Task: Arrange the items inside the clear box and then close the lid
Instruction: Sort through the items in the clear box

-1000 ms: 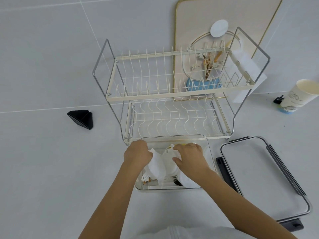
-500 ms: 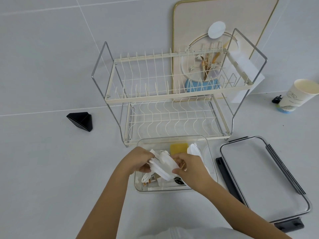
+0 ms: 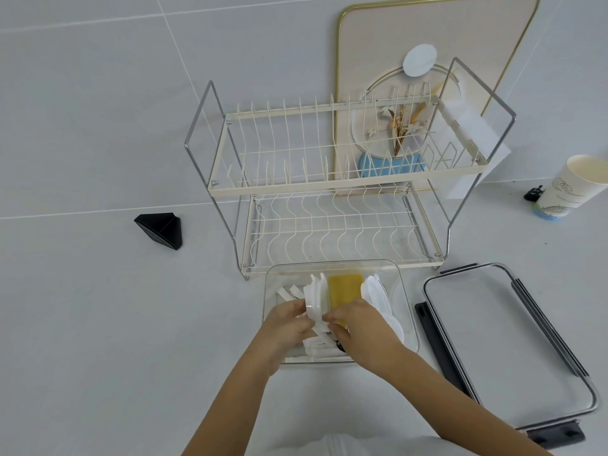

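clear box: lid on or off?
Off. The lid lies flat on the counter right of the clear box, whose top is open, with both hands inside.

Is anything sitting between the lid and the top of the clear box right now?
Yes. Both hands, left and right, are in the clear box, holding a stack of white pieces upright above its rim. The lid lies to the right, with bare surface between.

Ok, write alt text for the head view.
Both hands, left hand and right hand, grip a stack of white plastic lids standing on edge inside a clear plastic box, beside a yellow sponge. The box's clear lid with dark clips lies to the right; a cream two-tier wire dish rack stands behind.
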